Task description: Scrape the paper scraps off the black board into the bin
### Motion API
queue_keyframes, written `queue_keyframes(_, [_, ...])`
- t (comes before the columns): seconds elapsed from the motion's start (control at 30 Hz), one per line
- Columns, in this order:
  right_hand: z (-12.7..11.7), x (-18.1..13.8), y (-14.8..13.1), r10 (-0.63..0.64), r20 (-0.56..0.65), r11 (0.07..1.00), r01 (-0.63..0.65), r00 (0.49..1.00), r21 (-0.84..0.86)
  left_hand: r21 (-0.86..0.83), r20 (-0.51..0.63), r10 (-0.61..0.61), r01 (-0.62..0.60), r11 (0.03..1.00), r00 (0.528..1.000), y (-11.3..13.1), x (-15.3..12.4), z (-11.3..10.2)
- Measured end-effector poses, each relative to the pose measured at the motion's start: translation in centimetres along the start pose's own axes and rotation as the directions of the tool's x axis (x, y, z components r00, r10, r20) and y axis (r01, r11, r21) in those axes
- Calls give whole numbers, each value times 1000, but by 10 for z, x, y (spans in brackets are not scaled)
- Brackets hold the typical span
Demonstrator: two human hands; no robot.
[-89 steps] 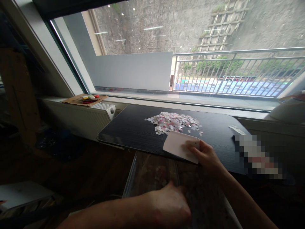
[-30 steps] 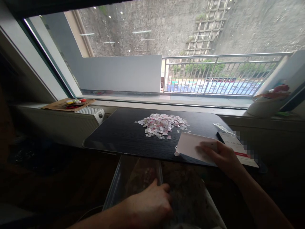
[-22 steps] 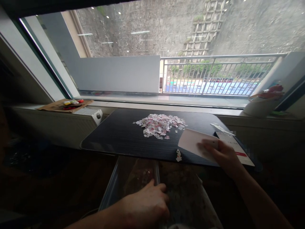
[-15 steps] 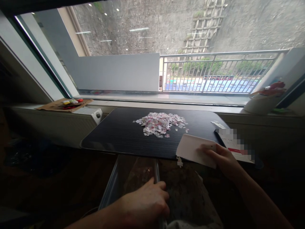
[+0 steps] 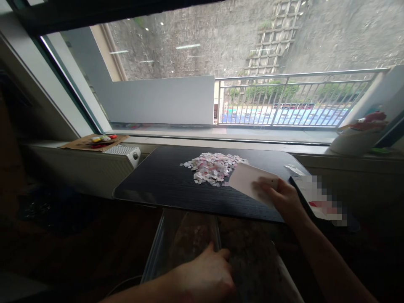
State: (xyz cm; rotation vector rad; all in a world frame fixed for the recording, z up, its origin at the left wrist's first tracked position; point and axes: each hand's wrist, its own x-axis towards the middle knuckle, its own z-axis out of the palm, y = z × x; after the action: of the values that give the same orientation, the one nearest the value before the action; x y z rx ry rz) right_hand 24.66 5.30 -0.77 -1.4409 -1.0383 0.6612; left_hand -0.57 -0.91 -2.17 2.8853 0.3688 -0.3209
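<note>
In my right hand (image 5: 280,195) is a flat white card (image 5: 248,180), pinched at its right end. The card's left edge is at the right side of a heap of small white and pinkish paper pieces (image 5: 212,170) on the black tabletop (image 5: 158,183). Below the table's front edge, my left hand (image 5: 210,267) is closed on the right rim of a clear plastic bin (image 5: 152,248). Some pale bits show dimly inside the bin. Part of the left hand's grip is hidden from above.
A box (image 5: 318,202) with a blurred label lies at the table's right end, beside a small clear strip (image 5: 294,169). At left, a radiator (image 5: 126,152) stands near cardboard (image 5: 74,144) with small colourful items. A white pot (image 5: 352,141) sits on the right sill.
My right hand has moved the card from the table's front edge up and inward to the heap. The bits falling off the edge are no longer seen. My left hand stays at the bin.
</note>
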Motion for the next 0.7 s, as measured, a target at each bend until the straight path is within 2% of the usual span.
queue_keyframes(0.13, [17,11,-2,-37,-1,994,37,999,-99,4,-3,3,-3,1000,1000,-2,3,4])
queue_keyframes(0.4, [-23,-13,-24,-90,-72,948,64,993,-312,-60,29,-27,28,998,999,0,-1,1])
queue_keyframes(0.7, [-15,-16,-18,-50,15,966,52,999,-254,-73,23,-26,28,997,999,0,-1,-1])
